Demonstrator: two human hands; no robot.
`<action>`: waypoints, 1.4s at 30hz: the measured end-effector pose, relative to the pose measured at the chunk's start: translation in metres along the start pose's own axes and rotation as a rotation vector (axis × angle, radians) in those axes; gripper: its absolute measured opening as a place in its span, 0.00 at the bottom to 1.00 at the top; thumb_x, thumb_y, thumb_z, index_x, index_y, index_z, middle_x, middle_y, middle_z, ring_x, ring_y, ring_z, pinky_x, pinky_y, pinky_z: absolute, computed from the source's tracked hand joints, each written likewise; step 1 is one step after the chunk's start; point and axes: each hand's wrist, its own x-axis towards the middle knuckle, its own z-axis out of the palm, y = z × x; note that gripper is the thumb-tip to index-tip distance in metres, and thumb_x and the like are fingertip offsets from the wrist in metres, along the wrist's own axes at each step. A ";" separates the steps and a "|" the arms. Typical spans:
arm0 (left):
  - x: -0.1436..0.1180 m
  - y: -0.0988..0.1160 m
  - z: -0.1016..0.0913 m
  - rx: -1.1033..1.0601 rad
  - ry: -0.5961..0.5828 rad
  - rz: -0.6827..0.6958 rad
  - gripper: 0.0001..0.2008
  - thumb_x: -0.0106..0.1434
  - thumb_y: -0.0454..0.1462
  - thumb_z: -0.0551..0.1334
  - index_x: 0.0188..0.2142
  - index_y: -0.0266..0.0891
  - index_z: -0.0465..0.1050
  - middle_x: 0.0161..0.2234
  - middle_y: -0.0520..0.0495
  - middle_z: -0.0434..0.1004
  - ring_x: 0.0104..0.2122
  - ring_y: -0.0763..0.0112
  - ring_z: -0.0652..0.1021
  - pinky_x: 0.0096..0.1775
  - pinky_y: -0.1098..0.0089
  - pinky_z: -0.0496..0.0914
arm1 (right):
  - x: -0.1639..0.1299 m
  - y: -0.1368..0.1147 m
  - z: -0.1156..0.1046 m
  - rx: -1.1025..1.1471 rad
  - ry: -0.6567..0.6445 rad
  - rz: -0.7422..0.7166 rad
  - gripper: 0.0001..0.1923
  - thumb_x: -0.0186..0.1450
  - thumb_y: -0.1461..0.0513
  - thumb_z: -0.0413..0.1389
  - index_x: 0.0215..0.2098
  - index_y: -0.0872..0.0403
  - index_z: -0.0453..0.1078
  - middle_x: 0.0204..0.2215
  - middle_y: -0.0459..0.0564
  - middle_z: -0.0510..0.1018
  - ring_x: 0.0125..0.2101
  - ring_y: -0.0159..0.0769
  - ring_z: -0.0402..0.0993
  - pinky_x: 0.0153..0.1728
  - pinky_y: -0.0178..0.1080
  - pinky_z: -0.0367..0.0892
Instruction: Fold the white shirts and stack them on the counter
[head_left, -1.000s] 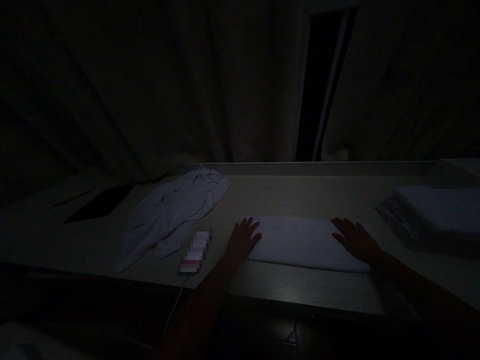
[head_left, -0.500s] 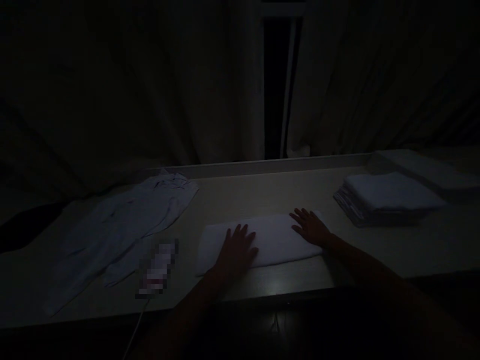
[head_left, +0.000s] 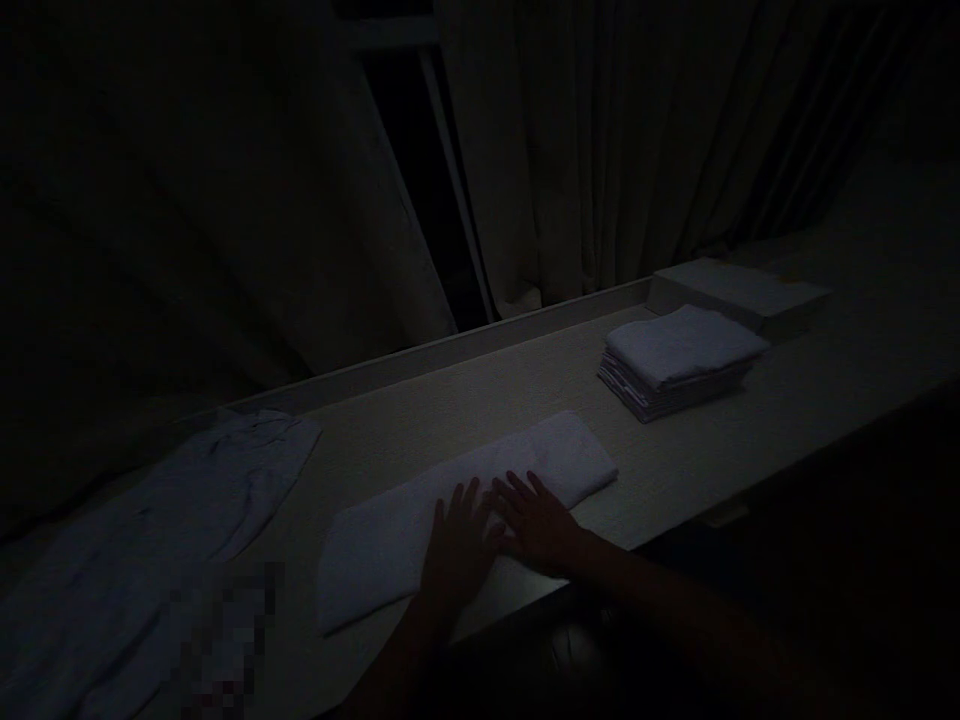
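A long white folded cloth [head_left: 390,545], perhaps a towel, lies flat near the table's front edge. My left hand [head_left: 459,545] rests on its middle with the fingers stretched out. Beside it, my right hand [head_left: 536,525] also lies spread on the cloth, the two hands meeting at the thumbs and fingertips. Neither hand grips anything. Dim light hides fine detail of the fabric.
A neat stack of folded white cloths [head_left: 682,360] stands to the right, in front of a pale box [head_left: 742,290]. Crumpled light cloth [head_left: 172,530] spreads over the left side, near a blurred-out object [head_left: 225,630]. Curtains [head_left: 540,150] hang behind the table [head_left: 420,430].
My right hand has slid left along the cloth, from its right end to beside my left hand. The view has turned to the right and tilted.
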 end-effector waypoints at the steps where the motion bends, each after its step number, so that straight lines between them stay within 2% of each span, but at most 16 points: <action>1: 0.001 0.002 -0.002 0.003 0.005 -0.005 0.29 0.68 0.48 0.49 0.67 0.52 0.47 0.69 0.48 0.42 0.67 0.53 0.47 0.62 0.44 0.47 | -0.004 0.009 -0.002 -0.003 0.000 0.045 0.34 0.69 0.43 0.39 0.68 0.47 0.48 0.67 0.48 0.49 0.67 0.44 0.38 0.65 0.53 0.34; 7: 0.003 0.010 -0.010 0.003 -0.011 -0.031 0.29 0.68 0.49 0.48 0.67 0.54 0.45 0.69 0.49 0.42 0.67 0.54 0.47 0.62 0.45 0.47 | -0.019 0.073 -0.020 -0.067 0.024 0.217 0.34 0.68 0.41 0.41 0.68 0.43 0.49 0.68 0.45 0.48 0.67 0.47 0.36 0.64 0.56 0.30; 12: 0.003 0.010 -0.009 0.007 -0.032 -0.040 0.29 0.68 0.50 0.47 0.67 0.54 0.46 0.69 0.50 0.42 0.67 0.52 0.48 0.62 0.44 0.47 | -0.026 0.095 -0.022 -0.104 0.045 0.334 0.34 0.68 0.41 0.37 0.68 0.43 0.47 0.68 0.44 0.45 0.67 0.44 0.35 0.64 0.54 0.30; 19: 0.001 0.010 -0.010 0.018 -0.020 -0.022 0.28 0.69 0.50 0.45 0.67 0.53 0.45 0.69 0.48 0.41 0.67 0.53 0.47 0.62 0.45 0.47 | -0.024 0.103 -0.016 -0.125 0.089 0.501 0.41 0.67 0.39 0.32 0.69 0.52 0.45 0.69 0.52 0.41 0.67 0.49 0.32 0.64 0.55 0.31; 25: 0.001 0.010 -0.010 0.015 0.004 -0.019 0.28 0.69 0.50 0.45 0.67 0.53 0.47 0.69 0.48 0.43 0.67 0.52 0.48 0.62 0.44 0.48 | -0.021 0.103 -0.015 -0.181 0.075 0.501 0.43 0.66 0.38 0.31 0.69 0.56 0.46 0.68 0.57 0.46 0.67 0.51 0.37 0.63 0.57 0.29; 29: -0.001 0.008 -0.006 0.021 0.032 -0.012 0.28 0.69 0.50 0.46 0.66 0.54 0.48 0.69 0.48 0.44 0.67 0.52 0.49 0.62 0.44 0.48 | 0.002 0.107 -0.021 -0.247 0.017 0.532 0.46 0.66 0.38 0.32 0.66 0.64 0.52 0.65 0.66 0.53 0.65 0.56 0.46 0.62 0.57 0.27; 32: -0.001 0.007 -0.003 0.028 0.063 -0.010 0.27 0.69 0.49 0.46 0.66 0.54 0.48 0.69 0.49 0.45 0.67 0.54 0.49 0.62 0.45 0.48 | 0.026 0.114 -0.022 -0.284 -0.021 0.596 0.44 0.67 0.41 0.35 0.65 0.69 0.52 0.64 0.70 0.53 0.65 0.57 0.46 0.63 0.55 0.32; 35: -0.003 0.009 -0.005 0.013 0.088 -0.026 0.27 0.69 0.49 0.46 0.66 0.54 0.48 0.69 0.50 0.45 0.67 0.54 0.50 0.62 0.45 0.47 | 0.040 0.120 -0.015 -0.279 -0.005 0.653 0.42 0.68 0.43 0.34 0.66 0.68 0.49 0.66 0.67 0.50 0.65 0.54 0.44 0.62 0.53 0.38; 39: -0.010 0.014 -0.013 -0.046 0.102 -0.054 0.28 0.68 0.52 0.46 0.66 0.56 0.47 0.69 0.50 0.44 0.67 0.55 0.49 0.63 0.45 0.45 | 0.035 0.122 0.003 -0.360 0.112 0.657 0.39 0.69 0.45 0.30 0.67 0.64 0.47 0.67 0.63 0.48 0.66 0.53 0.40 0.61 0.56 0.37; 42: -0.012 0.013 -0.015 -0.116 0.083 -0.066 0.29 0.67 0.55 0.45 0.66 0.58 0.47 0.69 0.52 0.42 0.67 0.55 0.47 0.63 0.45 0.44 | 0.031 0.128 0.011 -0.427 0.133 0.633 0.39 0.69 0.45 0.29 0.67 0.63 0.48 0.67 0.64 0.49 0.66 0.55 0.40 0.60 0.60 0.38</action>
